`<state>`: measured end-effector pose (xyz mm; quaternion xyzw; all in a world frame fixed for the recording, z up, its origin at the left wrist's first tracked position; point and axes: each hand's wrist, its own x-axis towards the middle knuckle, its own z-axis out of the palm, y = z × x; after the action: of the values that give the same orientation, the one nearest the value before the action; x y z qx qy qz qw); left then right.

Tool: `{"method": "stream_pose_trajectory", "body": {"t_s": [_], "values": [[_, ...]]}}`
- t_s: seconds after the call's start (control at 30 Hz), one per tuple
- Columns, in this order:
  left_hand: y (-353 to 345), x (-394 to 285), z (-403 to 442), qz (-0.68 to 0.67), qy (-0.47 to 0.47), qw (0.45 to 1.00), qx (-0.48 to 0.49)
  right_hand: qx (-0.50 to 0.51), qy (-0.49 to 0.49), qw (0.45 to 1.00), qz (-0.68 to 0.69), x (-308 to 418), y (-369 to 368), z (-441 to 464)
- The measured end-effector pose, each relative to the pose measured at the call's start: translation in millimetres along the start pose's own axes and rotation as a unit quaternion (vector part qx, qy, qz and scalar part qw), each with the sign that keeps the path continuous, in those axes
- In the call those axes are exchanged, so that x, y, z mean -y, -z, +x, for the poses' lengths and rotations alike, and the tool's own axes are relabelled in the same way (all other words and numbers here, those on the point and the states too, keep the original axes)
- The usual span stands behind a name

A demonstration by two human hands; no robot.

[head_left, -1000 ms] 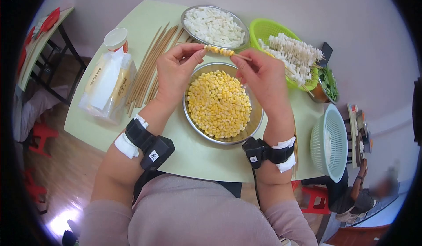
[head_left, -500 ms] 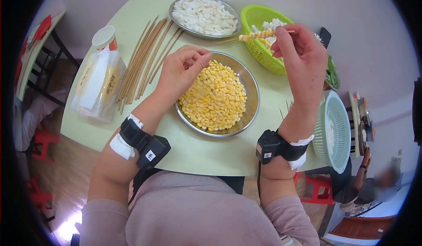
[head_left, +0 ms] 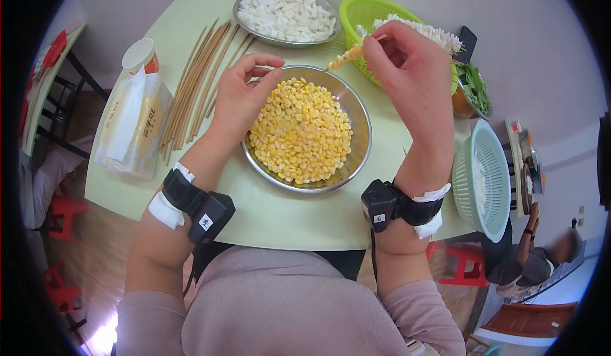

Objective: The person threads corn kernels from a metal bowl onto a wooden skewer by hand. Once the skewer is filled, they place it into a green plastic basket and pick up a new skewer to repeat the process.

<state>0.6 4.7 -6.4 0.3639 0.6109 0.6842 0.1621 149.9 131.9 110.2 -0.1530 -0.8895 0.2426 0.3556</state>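
Note:
My right hand [head_left: 410,63] pinches one end of a skewer threaded with corn kernels [head_left: 345,56], in front of the green basket [head_left: 366,6]. The skewer's bare tip points down and left over the metal bowl's far rim. My left hand [head_left: 245,92] is at the bowl's left edge, with thumb and index finger apart and no object visible between them. Yellow corn kernels [head_left: 302,133] fill much of the metal bowl [head_left: 359,142]. White pieces [head_left: 286,15] lie in a metal dish [head_left: 280,41] behind it.
Bare wooden sticks [head_left: 194,92] lie left of the bowl, beside a tissue pack [head_left: 137,127] and a paper cup [head_left: 140,55]. White skewers [head_left: 433,37] rest in the green basket. At the right are leafy greens [head_left: 474,88], a pale green colander [head_left: 490,184] and a seated person [head_left: 534,254].
My right hand has carried the corn skewer away from my left hand, which has let go of it. The skewer now tilts down to the left.

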Motion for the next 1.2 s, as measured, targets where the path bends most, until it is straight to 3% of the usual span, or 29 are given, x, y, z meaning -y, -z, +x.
{"method": "stream_pose_trajectory", "body": {"t_s": [1.2], "values": [[-1.7,-5.2,-1.7,0.014,0.027,0.999,0.04,-0.033,0.042,0.996,-0.069,9.4,-15.8,-2.2]]}}
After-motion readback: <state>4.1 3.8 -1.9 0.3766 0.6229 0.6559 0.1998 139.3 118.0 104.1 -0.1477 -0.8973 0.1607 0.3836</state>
